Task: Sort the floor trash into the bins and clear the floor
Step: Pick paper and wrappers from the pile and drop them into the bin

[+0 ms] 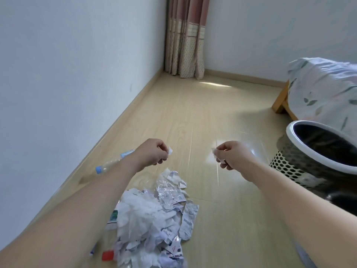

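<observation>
A pile of torn white paper and clear plastic wrappers (pixel 154 219) lies on the wooden floor in front of me. My left hand (pixel 152 154) is held above it and pinches a small white paper scrap (pixel 170 151). My right hand (pixel 230 154) pinches another white paper scrap (pixel 217 156). A clear plastic bottle with a blue cap (pixel 112 163) lies by the left wall, partly hidden behind my left forearm. A red bottle cap (pixel 107 255) shows at the pile's near left edge. A perforated bin with a white rim and dark liner (pixel 316 151) stands to the right.
A bed with a leaf-print cover (pixel 324 89) on a wooden frame stands behind the bin at the right. A patterned curtain (pixel 185 35) hangs in the far corner. White walls close the left and far sides. Bare wooden floor (pixel 193 113) stretches ahead.
</observation>
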Available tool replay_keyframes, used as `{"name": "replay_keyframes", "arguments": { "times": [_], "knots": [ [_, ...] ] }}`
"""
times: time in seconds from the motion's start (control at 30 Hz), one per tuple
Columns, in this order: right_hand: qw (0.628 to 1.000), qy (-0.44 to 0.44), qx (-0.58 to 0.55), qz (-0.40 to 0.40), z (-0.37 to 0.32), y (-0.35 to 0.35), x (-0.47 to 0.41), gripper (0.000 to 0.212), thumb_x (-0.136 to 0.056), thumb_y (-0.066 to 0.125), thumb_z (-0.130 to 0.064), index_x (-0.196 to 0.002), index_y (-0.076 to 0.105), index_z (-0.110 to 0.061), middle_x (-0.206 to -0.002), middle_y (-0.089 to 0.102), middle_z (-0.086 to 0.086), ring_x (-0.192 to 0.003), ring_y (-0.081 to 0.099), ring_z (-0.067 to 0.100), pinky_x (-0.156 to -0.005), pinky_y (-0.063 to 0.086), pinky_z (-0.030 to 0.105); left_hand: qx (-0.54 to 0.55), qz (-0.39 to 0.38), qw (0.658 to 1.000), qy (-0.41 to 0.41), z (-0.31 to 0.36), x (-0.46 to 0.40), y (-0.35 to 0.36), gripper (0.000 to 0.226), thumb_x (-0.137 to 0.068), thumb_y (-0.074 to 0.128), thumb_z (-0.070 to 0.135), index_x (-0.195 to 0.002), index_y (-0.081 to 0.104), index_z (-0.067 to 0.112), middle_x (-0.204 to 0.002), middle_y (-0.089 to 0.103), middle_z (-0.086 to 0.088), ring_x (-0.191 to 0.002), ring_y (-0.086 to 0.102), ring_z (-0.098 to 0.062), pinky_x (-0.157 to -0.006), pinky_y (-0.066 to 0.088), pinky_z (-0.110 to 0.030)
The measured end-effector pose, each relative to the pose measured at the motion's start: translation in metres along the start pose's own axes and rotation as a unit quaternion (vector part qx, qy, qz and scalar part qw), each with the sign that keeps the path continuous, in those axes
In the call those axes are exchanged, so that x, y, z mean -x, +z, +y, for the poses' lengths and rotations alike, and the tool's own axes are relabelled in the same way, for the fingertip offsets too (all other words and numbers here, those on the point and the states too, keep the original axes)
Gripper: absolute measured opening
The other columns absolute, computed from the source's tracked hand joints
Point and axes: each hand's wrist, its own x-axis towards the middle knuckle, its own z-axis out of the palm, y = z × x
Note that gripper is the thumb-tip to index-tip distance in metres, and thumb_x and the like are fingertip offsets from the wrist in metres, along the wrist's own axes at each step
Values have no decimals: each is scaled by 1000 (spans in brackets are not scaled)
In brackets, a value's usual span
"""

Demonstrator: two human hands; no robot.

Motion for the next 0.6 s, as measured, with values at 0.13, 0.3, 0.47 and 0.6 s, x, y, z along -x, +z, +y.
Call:
{"name": "replay_keyframes", "arguments": {
  "times": [0.13, 0.3, 0.47, 0.6],
  "knots": [
    [998, 46, 1, 52, 44, -90, 29, 14, -90, 61, -22, -90, 68, -10, -74, 65, 3, -58, 58, 15, -55, 46, 24, 8, -62, 998, 33, 73, 8, 69, 8, -86, 59, -1, -87, 60, 7, -75, 66, -6, -60, 56, -16, -59, 44, -26],
    [981, 165, 34, 100, 133, -206, 54, 16, -90, 56, -10, -98, 68, -2, -78, 68, 19, -63, 55, 23, -53, 43, 28, -11, -154, 985, 81, 162, 17, 199, 14, -84, 58, -4, -82, 58, 9, -74, 65, -7, -58, 55, -16, -56, 42, -25],
    [953, 256, 68, 147, 212, -276, 70, 22, -89, 57, -18, -73, 63, -4, -65, 60, 11, -57, 53, 23, -54, 41, 24, -64, -229, 965, 114, 217, 28, 337, 13, -78, 59, -2, -74, 61, 10, -66, 63, -5, -58, 56, -17, -52, 42, -25],
    [950, 265, 118, 115, 247, -291, 81, 16, -94, 49, -10, -79, 54, -6, -78, 55, 9, -68, 55, 23, -67, 49, 30, -128, -277, 947, 105, 233, 40, 421, 14, -76, 61, 0, -75, 67, 13, -71, 66, -6, -62, 60, -17, -55, 50, -25]
  ]
}}
